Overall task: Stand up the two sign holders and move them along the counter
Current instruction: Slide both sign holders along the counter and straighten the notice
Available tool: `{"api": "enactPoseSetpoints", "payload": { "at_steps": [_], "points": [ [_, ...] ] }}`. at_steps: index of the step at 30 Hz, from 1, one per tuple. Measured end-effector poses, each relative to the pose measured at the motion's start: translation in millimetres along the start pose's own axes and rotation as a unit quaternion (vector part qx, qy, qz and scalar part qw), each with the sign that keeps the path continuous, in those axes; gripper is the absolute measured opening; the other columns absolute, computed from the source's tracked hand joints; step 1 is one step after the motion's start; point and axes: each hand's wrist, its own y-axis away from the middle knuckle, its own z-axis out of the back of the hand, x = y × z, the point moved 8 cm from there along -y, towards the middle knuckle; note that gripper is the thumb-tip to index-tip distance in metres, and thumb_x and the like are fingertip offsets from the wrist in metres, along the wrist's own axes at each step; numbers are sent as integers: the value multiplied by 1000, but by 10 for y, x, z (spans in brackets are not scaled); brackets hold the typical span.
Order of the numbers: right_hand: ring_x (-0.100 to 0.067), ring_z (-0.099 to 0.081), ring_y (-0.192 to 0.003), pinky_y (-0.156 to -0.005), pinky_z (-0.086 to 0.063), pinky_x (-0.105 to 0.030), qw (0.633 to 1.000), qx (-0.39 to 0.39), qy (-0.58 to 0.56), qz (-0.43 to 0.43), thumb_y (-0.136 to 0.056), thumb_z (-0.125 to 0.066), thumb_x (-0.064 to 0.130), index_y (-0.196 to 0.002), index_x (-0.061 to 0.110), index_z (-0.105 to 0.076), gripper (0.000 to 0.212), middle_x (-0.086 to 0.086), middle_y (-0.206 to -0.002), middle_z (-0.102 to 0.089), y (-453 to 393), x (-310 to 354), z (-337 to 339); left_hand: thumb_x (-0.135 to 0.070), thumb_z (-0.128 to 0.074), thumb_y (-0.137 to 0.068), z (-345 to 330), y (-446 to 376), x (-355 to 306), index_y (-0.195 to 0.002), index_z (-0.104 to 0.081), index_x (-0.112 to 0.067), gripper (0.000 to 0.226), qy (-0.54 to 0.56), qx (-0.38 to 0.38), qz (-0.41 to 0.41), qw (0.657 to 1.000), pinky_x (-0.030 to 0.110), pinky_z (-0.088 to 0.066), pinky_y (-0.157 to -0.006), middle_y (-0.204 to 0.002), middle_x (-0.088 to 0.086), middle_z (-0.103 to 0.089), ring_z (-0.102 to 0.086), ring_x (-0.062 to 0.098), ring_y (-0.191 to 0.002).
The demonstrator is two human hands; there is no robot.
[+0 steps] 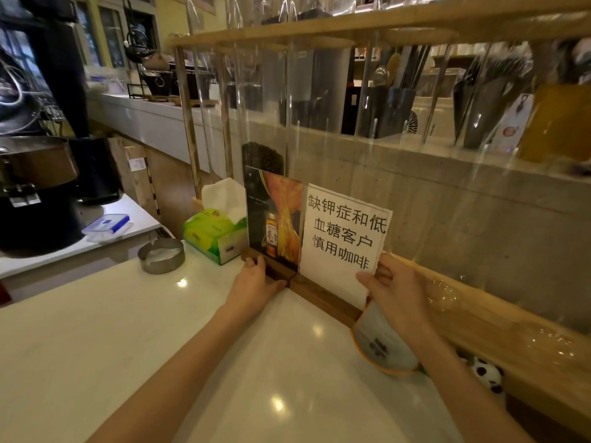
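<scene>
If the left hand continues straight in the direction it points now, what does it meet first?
The left hand already rests on the wooden base of the photo sign holder. Going straight on, beyond that base, it would probably meet the green tissue box first, though depth is unclear.

One head-worn wide-angle view looks forward and down, close over the white counter (96, 346).
</scene>
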Motion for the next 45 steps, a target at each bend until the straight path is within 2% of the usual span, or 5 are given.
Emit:
{"api": "enactPoseSetpoints", "payload": {
  "at_steps": [24,28,32,36,45],
  "points": [
    [-17,-65,-93,-80,-56,-39,998,-10,69,-4,-83,-61,11,-101,14,-61,19,-4,-111,-69,-43,-114,-5,-46,-54,-81,0,-58,-10,-135,-29,-6,72,-60,40,-17,997,35,-43,-94,-136,22,-40,-48,32,-117],
    [-16,-63,-93,-79,-54,-31,998,21,60,-25,-82,-63,11,-104,20,-58,24,-1,-109,-68,-62,-76,1,-43,-53,-83,51,-16,-93,-127,-42,-8,58,-38,57,-18,997,31,-43,-85,-127,18,-50,-53,29,-109],
    [-3,-59,-84,-68,-50,-23,1000,11,22,-16,-81,-65,13,-103,22,-51,27,5,-97,-66,-81,200,118,-35,-57,-83,513,175,-427,-117,-57,-15,40,83,-92,-81,989,33,-52,-77,-96,5,-68,-61,19,-85],
    [5,-57,-79,-54,-46,-6,998,-26,10,58,-81,-65,14,-111,24,-52,34,16,-85,-60,-141,695,320,-28,-64,-79,831,418,-837,-136,-37,-21,64,148,-189,-172,955,33,-51,-85,-115,1,-63,-60,18,-99],
    [9,-54,-73,-58,-46,-2,982,-14,143,119,-82,-62,9,-99,15,-67,19,6,-87,-64,-331,904,326,-33,-66,-75,211,450,-985,-144,7,-27,101,60,-91,-159,981,45,-42,-100,-158,8,-7,-42,28,-130]
  ]
}}
